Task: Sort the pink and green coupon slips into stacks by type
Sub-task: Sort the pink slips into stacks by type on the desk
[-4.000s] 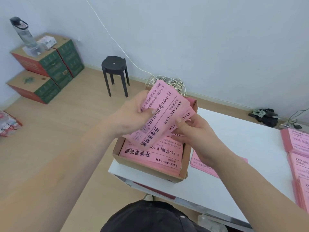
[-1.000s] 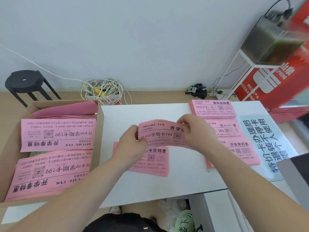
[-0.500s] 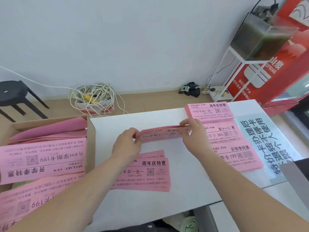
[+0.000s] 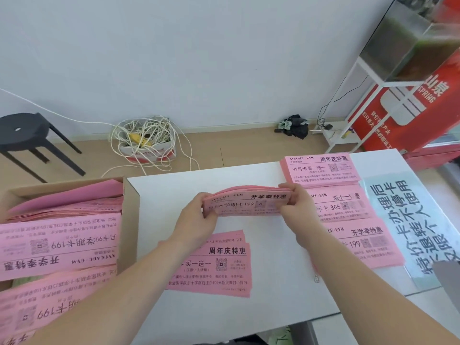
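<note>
Pink slips [image 4: 249, 202], a bowed bundle, held above the middle of the white table [image 4: 273, 307]. Pinched at either end by left hand [image 4: 196, 217] and right hand [image 4: 298, 212], fingers curled round the edges, forearms reaching forward. Right: three pink stacks [image 4: 321, 170]. Left: a cardboard box [image 4: 130, 207].

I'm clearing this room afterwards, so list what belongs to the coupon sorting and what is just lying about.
Belongs to the job: pink bundle, gripped by left hand and right hand; cardboard box of slips; far stack, middle stack, near stack on the right; front pile.
Just lying about: black stool; cable tangle; blue printed sheet; red cartons; white rack.
</note>
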Motion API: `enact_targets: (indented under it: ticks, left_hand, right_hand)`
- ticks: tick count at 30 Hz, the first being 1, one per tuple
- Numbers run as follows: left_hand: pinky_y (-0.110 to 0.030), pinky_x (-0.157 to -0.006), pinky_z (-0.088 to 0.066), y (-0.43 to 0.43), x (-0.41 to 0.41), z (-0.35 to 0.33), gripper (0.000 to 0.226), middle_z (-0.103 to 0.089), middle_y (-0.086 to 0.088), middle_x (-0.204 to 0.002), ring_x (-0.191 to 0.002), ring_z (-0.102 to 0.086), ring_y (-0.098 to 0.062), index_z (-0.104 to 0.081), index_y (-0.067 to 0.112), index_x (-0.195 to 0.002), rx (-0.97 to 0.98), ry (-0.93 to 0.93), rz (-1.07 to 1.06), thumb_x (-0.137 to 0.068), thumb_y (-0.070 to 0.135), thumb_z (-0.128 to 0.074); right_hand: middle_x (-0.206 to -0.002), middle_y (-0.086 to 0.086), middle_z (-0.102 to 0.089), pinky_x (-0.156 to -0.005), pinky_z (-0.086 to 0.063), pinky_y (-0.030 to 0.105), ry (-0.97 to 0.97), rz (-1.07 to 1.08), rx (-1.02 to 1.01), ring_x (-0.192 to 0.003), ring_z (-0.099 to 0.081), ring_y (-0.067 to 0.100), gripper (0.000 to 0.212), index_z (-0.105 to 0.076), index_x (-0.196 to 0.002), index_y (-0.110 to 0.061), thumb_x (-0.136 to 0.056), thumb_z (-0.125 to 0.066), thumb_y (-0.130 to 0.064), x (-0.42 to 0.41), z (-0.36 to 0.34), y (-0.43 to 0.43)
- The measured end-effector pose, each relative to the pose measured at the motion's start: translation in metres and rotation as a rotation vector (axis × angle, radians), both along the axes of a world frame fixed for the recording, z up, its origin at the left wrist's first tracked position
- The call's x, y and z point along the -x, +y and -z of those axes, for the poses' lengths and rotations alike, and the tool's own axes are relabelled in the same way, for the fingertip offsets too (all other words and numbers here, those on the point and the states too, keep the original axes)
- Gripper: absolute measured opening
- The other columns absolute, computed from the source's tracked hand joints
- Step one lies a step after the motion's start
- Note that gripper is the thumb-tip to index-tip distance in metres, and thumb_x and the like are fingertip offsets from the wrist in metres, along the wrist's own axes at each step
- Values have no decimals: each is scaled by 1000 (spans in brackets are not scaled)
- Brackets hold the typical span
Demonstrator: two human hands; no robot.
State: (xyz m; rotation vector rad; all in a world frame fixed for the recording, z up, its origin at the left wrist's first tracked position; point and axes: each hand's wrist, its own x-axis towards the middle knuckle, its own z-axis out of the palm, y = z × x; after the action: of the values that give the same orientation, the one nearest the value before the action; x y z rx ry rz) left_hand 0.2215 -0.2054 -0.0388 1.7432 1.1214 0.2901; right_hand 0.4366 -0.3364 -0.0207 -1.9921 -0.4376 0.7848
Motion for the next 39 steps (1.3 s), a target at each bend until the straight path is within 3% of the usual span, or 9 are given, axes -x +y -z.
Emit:
enact_targets:
  ticks: [3, 8, 11, 15, 22, 25, 29, 34, 39]
  left_hand:
    - [-26, -71, -43, -13, -6, 1, 26, -66, 9, -103, -85, -60, -11, -53, 28, -125, -19, 32, -16, -100, 19, -54]
    - [-33, -77, -50, -15, -4, -10, 13, -69, 5, -102, -92, -64, -17, -56, 23, -110, -42, 68, -78, -103, 18, -48]
    - [-38, -84, -54, -21, -4, -32, 15, -71, 8, -106, -97, -66, -15, -59, 25, -111, 17, 52, -39, -102, 19, -49]
    - [-27, -59, -49, -71, -2, -51, 13, -72, 7, -97, -75, -65, -13, -58, 31, -106, 173, 107, 47, -104, 23, -48]
    - [-24, -58, -48, -147, -21, -38, 12, -73, 4, -78, -62, -61, -10, -60, 32, -110, 343, 90, 171, -106, 27, -50]
    - [-29, -55, -49, -162, -57, -36, 13, -75, -2, -87, -60, -62, -11, -60, 26, -114, 440, 4, 201, -106, 22, -50]
    - [-28, -56, -52, -174, -108, -29, 13, -72, -5, -90, -58, -62, -9, -59, 20, -114, 415, -72, 212, -106, 23, -50]
    - [-32, -54, -56, -182, -140, -23, 7, -70, -7, -87, -57, -62, -15, -61, 18, -107, 465, -136, 155, -103, 22, -57]
    - [-42, -75, -63, -188, -142, -17, 20, -71, -2, -82, -71, -71, -15, -57, 33, -103, 379, -104, 169, -96, 16, -64]
  right_hand:
    - [-107, 0, -71, -82, -57, 38, 44, 0, 25, -102, -67, 22, 36, -60, -109, -24, -91, -50, 5, 2, 11, 0]
    - [-100, 12, -65, -64, -42, 31, -54, -4, 78, -81, -54, 21, 15, -56, -106, -7, -96, -47, -1, -1, 5, -5]
    - [-92, 4, -63, -62, -43, 30, -163, -16, 58, -79, -55, 20, 9, -54, -104, -10, -98, -49, -5, -3, -15, -17]
    - [-92, -8, -65, -65, -46, 29, -265, -68, 124, -84, -61, 12, 19, -53, -112, -26, -101, -48, -11, 9, -28, -62]
    - [-104, -7, -69, -77, -52, 36, -304, -26, 321, -95, -64, 16, 34, -56, -132, -25, -99, -50, -18, -11, -13, -156]
    - [-113, -1, -68, -83, -57, 44, -355, 58, 410, -100, -65, 23, 38, -53, -138, -26, -101, -49, -24, -46, -18, -173]
    - [-113, 3, -63, -76, -57, 45, -465, 62, 491, -96, -62, 26, 41, -48, -139, -23, -99, -46, -14, -79, -27, -172]
    - [-127, 11, -55, -85, -52, 49, -573, 105, 601, -111, -58, 35, 57, -37, -150, -20, -95, -52, -11, -105, -26, -175]
    - [-143, 18, -45, -94, -46, 49, -611, 22, 767, -128, -47, 37, 67, -27, -154, -16, -93, -56, -17, -108, -15, -175]
